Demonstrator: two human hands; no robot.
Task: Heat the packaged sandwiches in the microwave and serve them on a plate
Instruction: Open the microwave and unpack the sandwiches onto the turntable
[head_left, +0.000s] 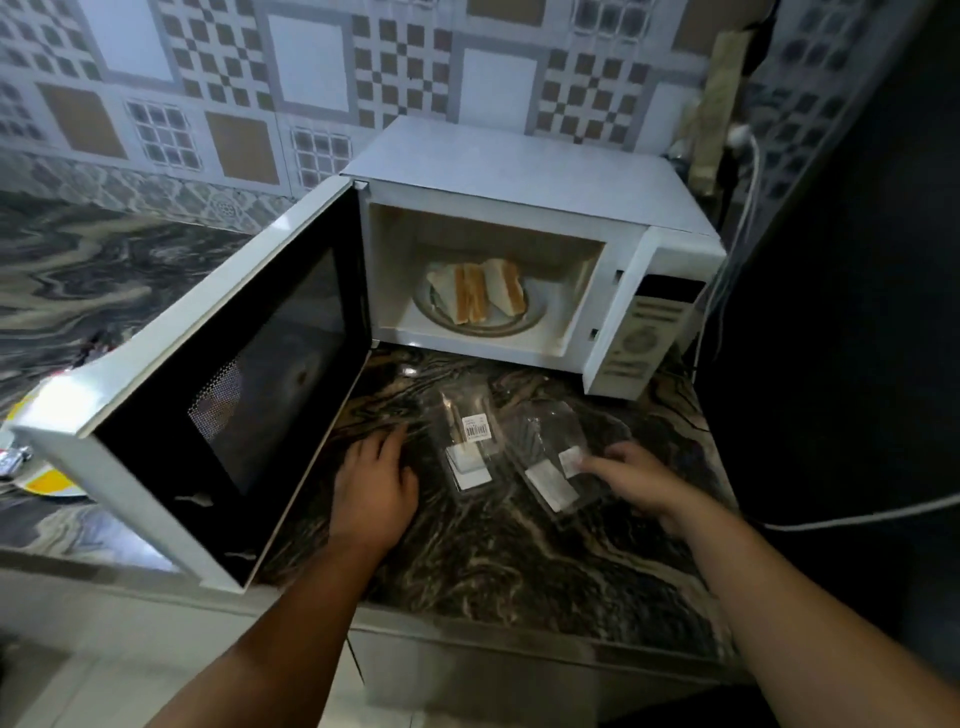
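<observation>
The left hand (375, 486) lies flat on the marbled tabletop (498, 561), fingers relaxed and spread, holding nothing. At its 3 o'clock sit two clear wrappers (467, 447), seemingly empty. The right hand (631, 475) is blurred and reaches onto the right-hand wrapper (558, 462); whether it grips, I cannot tell. At 12 o'clock the microwave (524, 176) stands with its door (228, 400) swung wide to 9 o'clock. Inside, the sandwiches (480, 291) lie on a plate (535, 317).
</observation>
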